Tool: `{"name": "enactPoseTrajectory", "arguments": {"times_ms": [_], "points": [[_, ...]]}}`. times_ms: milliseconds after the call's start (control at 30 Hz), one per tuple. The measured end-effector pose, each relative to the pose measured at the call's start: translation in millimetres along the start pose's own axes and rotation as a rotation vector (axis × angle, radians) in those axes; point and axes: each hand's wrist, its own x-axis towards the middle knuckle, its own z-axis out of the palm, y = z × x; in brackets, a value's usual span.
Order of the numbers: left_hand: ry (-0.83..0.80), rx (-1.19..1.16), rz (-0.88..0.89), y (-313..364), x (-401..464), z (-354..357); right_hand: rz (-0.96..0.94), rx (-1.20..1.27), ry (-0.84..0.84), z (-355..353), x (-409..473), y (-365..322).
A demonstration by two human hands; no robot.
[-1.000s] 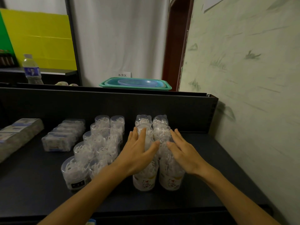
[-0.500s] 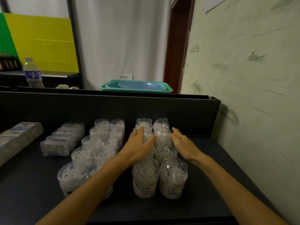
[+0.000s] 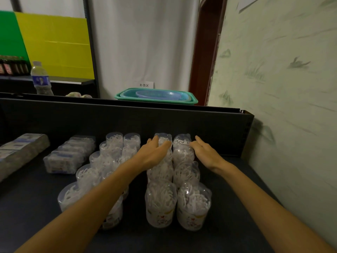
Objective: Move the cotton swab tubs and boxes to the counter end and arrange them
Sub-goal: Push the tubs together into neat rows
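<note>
Two rows of clear cotton swab tubs (image 3: 161,203) run from the counter front to the back panel, right of centre. My left hand (image 3: 155,155) lies flat with straight fingers on the left side of the far tubs. My right hand (image 3: 205,153) presses flat against their right side. A second double row of plain tubs (image 3: 91,172) stands to the left, partly hidden by my left forearm. Clear rectangular swab boxes (image 3: 70,156) line up further left.
The dark counter (image 3: 235,181) ends at a green patterned wall on the right and a black back panel (image 3: 109,117) behind. Wrapped flat packs (image 3: 20,150) lie at the far left. A teal basin (image 3: 156,96) and a water bottle (image 3: 41,79) stand beyond the panel.
Both hands have slid forward along the right-hand tub rows, from the near tubs to the far ones by the back panel. The front two tubs now stand uncovered.
</note>
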Motion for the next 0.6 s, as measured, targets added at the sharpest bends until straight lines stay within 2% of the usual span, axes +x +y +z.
{"name": "enactPoseTrajectory", "arguments": {"times_ms": [200, 433, 600], "points": [[-0.076, -0.026, -0.095, 8.2, 16.0, -3.1, 0.046, 0.006, -0.018, 1.0, 18.7, -10.1], [-0.074, -0.032, -0.138, 8.2, 22.3, 2.7, 0.038, -0.023, -0.074, 7.0, 21.5, -7.1], [-0.03, -0.047, -0.067, 3.4, 16.7, 0.0, 0.002, -0.047, -0.044, 2.0, 18.9, -7.5]]}}
